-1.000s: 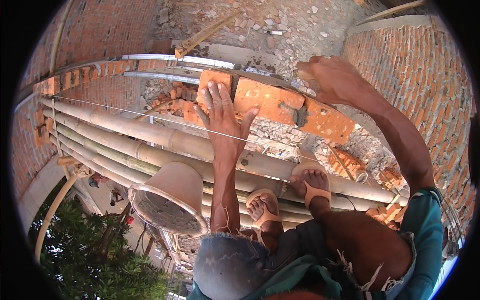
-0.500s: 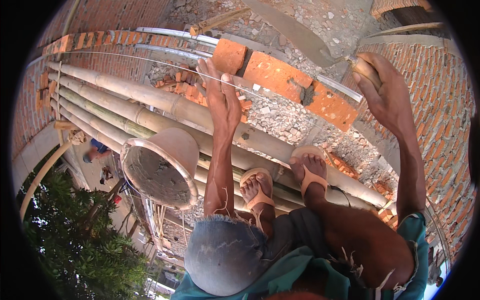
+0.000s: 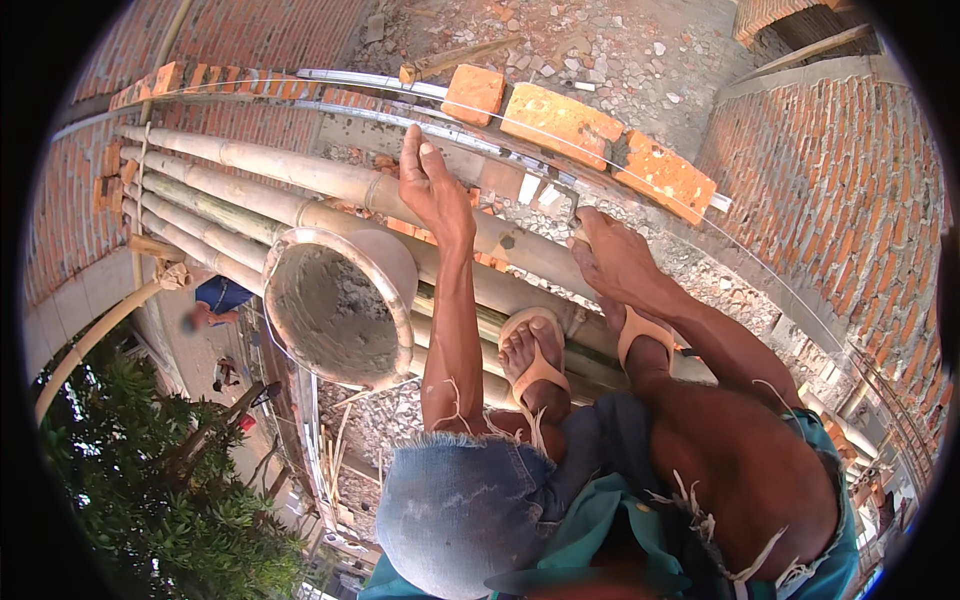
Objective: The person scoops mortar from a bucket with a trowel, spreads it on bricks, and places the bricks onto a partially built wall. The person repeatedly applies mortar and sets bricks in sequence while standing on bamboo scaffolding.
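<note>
My left hand [image 3: 435, 190] is open, fingers pointing up, resting against the mortar bed [image 3: 500, 175] on the wall top, just below an orange brick [image 3: 475, 92]. My right hand [image 3: 612, 258] is closed on a trowel [image 3: 560, 198] whose blade lies on the grey mortar bed. Two more orange bricks [image 3: 562, 122] [image 3: 667, 177] sit on the wall top beyond it. A taut string [image 3: 640, 170] runs along the bricks. A round bucket [image 3: 390, 265] with grey mortar inside stands on the bamboo poles left of my left forearm.
I squat on a bamboo pole scaffold [image 3: 250, 165], my sandalled feet [image 3: 530, 350] on the poles. A long metal straightedge [image 3: 370, 82] lies along the wall. Brick walls [image 3: 830, 170] rise right and left. Far below are a person [image 3: 215, 300] and a green tree [image 3: 170, 500].
My right hand has come down from high on the right with the trowel to the mortar bed beside the bricks. My left hand stays at the wall top.
</note>
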Available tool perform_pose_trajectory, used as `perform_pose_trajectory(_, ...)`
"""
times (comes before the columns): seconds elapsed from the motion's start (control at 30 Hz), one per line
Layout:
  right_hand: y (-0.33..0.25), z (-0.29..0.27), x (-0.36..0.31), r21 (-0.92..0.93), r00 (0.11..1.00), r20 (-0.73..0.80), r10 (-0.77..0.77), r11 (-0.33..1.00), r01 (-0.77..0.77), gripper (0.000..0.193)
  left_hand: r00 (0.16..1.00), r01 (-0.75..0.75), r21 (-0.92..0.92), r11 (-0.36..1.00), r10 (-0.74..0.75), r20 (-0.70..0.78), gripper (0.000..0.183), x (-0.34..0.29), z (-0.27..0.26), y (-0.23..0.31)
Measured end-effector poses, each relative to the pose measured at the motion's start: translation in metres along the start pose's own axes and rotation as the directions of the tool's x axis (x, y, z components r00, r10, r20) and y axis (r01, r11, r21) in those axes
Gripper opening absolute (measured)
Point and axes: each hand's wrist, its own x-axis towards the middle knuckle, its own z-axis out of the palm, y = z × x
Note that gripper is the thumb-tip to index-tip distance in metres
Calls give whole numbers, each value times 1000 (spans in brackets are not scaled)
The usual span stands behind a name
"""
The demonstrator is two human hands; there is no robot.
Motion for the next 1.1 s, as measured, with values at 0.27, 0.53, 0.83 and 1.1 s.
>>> perform_pose_trajectory(0.27, 28, 33, 79, 176, 982, 113, -151, 976, 130, 43, 973, -207, 488, 848, 124, 196, 38, 75, 29, -13)
perform_pose_trajectory(0.53, 45, 59, 127, 229, 996, 65, -55, 973, 39, 51, 970, -216, 627, 749, 90, 226, 46, 79, 29, -14)
perform_pose_trajectory(0.83, 71, 57, 116, 235, 997, 27, -75, 970, 67, 51, 976, -179, 597, 782, 67, 206, 43, 77, 28, -13)
perform_pose_trajectory(1.1, 91, 43, 88, 208, 999, 31, -36, 978, 29, 53, 968, -228, 555, 800, 128, 213, 40, 77, 29, -16)
